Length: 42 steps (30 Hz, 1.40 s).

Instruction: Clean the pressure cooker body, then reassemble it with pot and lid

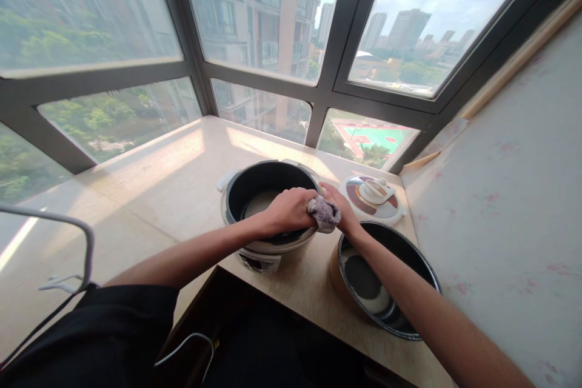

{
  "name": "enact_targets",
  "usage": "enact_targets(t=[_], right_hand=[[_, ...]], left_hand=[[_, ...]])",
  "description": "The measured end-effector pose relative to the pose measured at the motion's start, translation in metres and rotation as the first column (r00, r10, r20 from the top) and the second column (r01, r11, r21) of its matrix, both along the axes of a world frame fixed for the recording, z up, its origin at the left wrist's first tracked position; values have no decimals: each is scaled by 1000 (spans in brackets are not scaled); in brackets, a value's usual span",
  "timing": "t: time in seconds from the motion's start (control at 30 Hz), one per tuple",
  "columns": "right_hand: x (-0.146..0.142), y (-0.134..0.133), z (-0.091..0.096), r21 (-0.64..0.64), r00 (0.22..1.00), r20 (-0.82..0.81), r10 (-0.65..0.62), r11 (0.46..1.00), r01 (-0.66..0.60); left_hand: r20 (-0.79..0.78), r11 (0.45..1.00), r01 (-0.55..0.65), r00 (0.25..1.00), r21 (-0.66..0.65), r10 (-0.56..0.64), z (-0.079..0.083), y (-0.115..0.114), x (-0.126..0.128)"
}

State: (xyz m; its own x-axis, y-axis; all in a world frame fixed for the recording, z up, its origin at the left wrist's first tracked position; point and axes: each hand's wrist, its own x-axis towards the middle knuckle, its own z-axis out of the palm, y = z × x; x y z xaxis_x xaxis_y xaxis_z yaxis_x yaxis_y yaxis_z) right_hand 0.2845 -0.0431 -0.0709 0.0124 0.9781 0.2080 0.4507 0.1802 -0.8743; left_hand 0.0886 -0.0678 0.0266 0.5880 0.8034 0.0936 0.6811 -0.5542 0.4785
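Observation:
My left hand (291, 212) is closed around a bunched greyish-purple cloth (324, 213), over the right side of an electric cooker's pale body (291, 254). My right hand (342, 211) grips the same cloth from the other side, its fingers partly hidden. Below my hands, the cooker stands uncovered, its dark round inside showing. Under my right forearm, a dark inner pot (364, 273) stands on the ledge, tilted in my view, with a worn, lighter bottom. Behind it lies the cooker's round lid (375, 193), with a white knob on top.
A pale stone window ledge (136, 194) carries everything. Framed windows (268, 12) rise behind it. A patterned wall (513, 224) bounds the right side. At left is a bent grey tube (88, 242) with a cable; a white cord (195, 334) hangs below the ledge edge.

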Motion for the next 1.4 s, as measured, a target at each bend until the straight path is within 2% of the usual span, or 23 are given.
enact_targets(t=[0.07, 0.23, 0.37, 0.5, 0.67, 0.87, 0.97, 1.2, 1.27, 1.4], right_hand=[[-2, 0, -1, 17, 1000, -8, -27, 999, 27], [-5, 0, 0, 9, 998, 4, -68, 998, 68], [-3, -1, 5, -17, 997, 47, -61, 998, 62], [-1, -2, 9, -48, 995, 84, -59, 997, 63], [-1, -1, 7, -25, 994, 87, -69, 997, 71], [2, -1, 13, -19, 987, 158, -11, 1000, 14], [0, -2, 15, -20, 983, 181, -17, 1000, 21], [-6, -3, 13, 46, 982, 174, -79, 996, 72], [-6, -3, 13, 43, 982, 174, -73, 997, 66], [-5, -2, 12, 46, 983, 167, -76, 997, 69]], left_hand=[[25, 998, -21, 999, -53, 22, 0, 0, -2], [118, 985, 15, 993, -174, 6, 0, -1, -8], [89, 991, -27, 995, -130, 38, 2, -7, -10], [55, 989, 24, 998, -143, -17, 3, -8, -13], [75, 995, 10, 997, -103, -2, 5, -13, -11], [114, 997, 6, 994, -77, 2, 9, -18, -8], [89, 995, -5, 996, -104, 14, 8, -15, -11], [159, 950, 94, 986, -297, -48, 1, -6, -39], [172, 945, 132, 982, -300, -82, 1, -9, -50], [152, 957, 198, 974, -213, -168, 4, -17, -65]])
